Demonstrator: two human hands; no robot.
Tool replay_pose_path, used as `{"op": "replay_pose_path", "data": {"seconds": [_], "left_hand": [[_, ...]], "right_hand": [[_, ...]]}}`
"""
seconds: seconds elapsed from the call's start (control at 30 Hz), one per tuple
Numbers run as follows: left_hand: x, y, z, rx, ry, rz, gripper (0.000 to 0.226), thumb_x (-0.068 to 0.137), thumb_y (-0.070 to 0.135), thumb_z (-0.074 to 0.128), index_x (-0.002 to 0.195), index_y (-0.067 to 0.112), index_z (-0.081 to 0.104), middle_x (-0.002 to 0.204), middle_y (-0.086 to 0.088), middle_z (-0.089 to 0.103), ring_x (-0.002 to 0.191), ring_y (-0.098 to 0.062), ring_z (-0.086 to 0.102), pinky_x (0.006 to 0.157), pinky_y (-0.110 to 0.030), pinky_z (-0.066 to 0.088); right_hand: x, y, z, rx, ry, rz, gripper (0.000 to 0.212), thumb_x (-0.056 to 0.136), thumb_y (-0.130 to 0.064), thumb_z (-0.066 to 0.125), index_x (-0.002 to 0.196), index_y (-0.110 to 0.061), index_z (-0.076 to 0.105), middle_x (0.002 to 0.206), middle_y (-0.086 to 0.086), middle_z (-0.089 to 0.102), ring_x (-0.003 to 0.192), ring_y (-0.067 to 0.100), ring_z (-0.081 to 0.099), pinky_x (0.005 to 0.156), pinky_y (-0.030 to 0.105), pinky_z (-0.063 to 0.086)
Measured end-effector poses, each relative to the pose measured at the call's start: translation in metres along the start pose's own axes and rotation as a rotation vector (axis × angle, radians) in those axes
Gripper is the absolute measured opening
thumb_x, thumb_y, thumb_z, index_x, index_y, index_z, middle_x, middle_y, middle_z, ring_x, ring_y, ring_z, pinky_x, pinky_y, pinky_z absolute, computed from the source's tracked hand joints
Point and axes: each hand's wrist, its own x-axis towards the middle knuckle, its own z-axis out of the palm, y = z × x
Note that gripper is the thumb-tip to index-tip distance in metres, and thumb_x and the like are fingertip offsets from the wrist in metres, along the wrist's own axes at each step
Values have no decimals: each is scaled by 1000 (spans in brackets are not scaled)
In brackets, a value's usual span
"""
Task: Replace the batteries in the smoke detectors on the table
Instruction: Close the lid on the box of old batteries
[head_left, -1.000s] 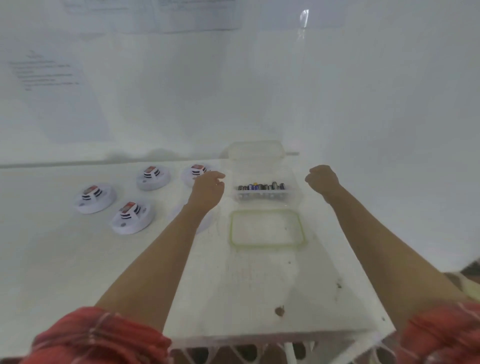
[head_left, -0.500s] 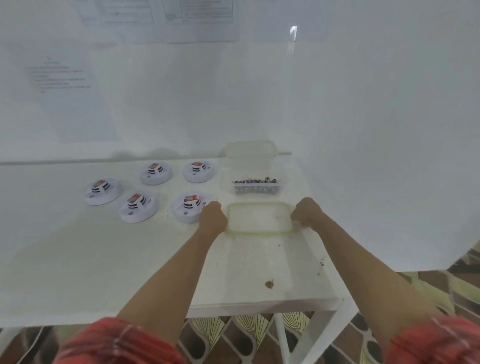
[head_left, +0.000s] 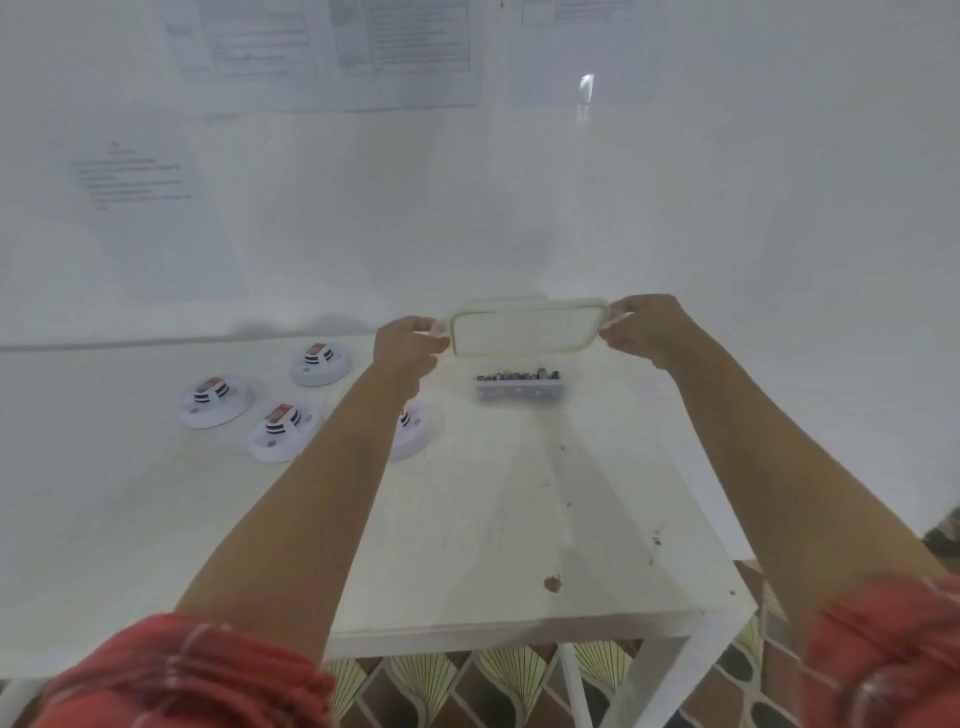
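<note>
Left hand: the left hand (head_left: 410, 343) has its fingers curled round the left end of the lid (head_left: 527, 332).
Right hand: the right hand (head_left: 644, 325) pinches the right end of the same lid, fingers bent.
Lid: clear, with a green rim, held in the air just above and behind the battery box (head_left: 519, 391), not touching it. I judge it thin, light and a little flexible, so a grip at the two short ends suits it.
Batteries: the batteries (head_left: 517, 375) lie in a row inside the battery box, which stands open. They look small, smooth and round, so they probably roll and slip; better to pinch one at the middle.
Smoke detectors: three smoke detectors (head_left: 216, 402) sit on the table (head_left: 493, 519) to the left of the battery box, well apart from it. They look like stiff, light plastic discs; I would take one by its rim and avoid the raised middle part.
Fourth detector: the fourth detector (head_left: 418, 431) is near the battery box, on its left and nearer to the person, half hidden by the left forearm (head_left: 322, 499).
In the way: both hands are busy with the lid; in my judgement it must be put down before any detector can be taken.
Around: papers (head_left: 332, 47) hang on the wall behind the battery box; a brown stain (head_left: 552, 583) is on the table far in front of it.
</note>
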Motion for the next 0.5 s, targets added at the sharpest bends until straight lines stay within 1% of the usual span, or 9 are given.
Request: {"op": "replay_pose_path", "data": {"seconds": [0.1, 0.17, 0.2, 0.27, 0.3, 0.33, 0.37, 0.43, 0.5], "left_hand": [[13, 0, 5, -139, -42, -46, 23, 88, -10, 55, 74, 9, 54, 76, -8, 52, 67, -16, 52, 58, -20, 56], [26, -1, 10, -240, -74, -98, 21, 88, -17, 46, 84, 1, 55, 76, -12, 52, 68, -20, 55, 72, -28, 59], [33, -1, 13, -261, -79, -113, 26, 88, -20, 41, 94, 0, 57, 78, -12, 52, 71, -22, 56, 79, -30, 58], [48, -2, 18, -307, -78, -149, 38, 87, -23, 33, 103, 1, 58, 85, -12, 51, 78, -22, 55, 86, -32, 53], [53, -3, 19, -316, -83, -165, 36, 87, -21, 33, 99, 1, 59, 88, -11, 50, 79, -21, 54, 84, -31, 52], [57, -6, 20, -279, -93, -171, 29, 87, -14, 37, 92, 3, 60, 90, -10, 50, 78, -19, 54, 80, -27, 51], [61, -7, 21, -225, -101, -186, 22, 87, -4, 45, 89, 12, 60, 94, -7, 51, 78, -15, 54, 79, -22, 48], [68, -14, 22, -134, -70, -217, 7, 86, 12, 56, 83, 18, 60, 91, -1, 55, 76, -13, 55, 80, -24, 45], [73, -23, 24, -72, -42, -262, 11, 86, 13, 61, 76, 15, 58, 72, 1, 58, 69, -17, 52, 70, -25, 42]], "right_hand": [[15, 4, 2, 63, 20, -68, 32, 78, 17, 59, 63, -11, 56, 60, 1, 54, 60, 12, 50, 44, 8, 48], [34, 13, 3, 118, -11, -86, 33, 77, 22, 55, 63, -8, 57, 62, 5, 55, 61, 14, 52, 53, 10, 52], [45, 17, 4, 120, -20, -95, 32, 77, 24, 54, 65, -6, 58, 65, 6, 55, 61, 14, 53, 55, 11, 53], [61, 25, 4, 69, -35, -101, 21, 79, 22, 54, 78, 3, 63, 72, 6, 56, 64, 13, 54, 56, 9, 51], [68, 27, 4, 43, -63, -104, 19, 81, 19, 54, 91, 7, 64, 75, 5, 57, 68, 12, 54, 58, 8, 50], [75, 30, 2, 40, -105, -93, 25, 83, 17, 54, 105, 8, 62, 80, 5, 60, 74, 13, 56, 61, 8, 50], [81, 34, 0, 62, -157, -65, 29, 84, 15, 52, 112, 8, 59, 88, 7, 61, 81, 16, 57, 64, 9, 51], [95, 40, -3, 111, -204, 31, 27, 87, 13, 50, 112, 8, 59, 101, 10, 61, 96, 19, 57, 70, 13, 53], [102, 48, -4, 123, -241, 96, 13, 88, 8, 51, 95, 5, 62, 91, 7, 69, 99, 18, 57, 73, 15, 54]]}}
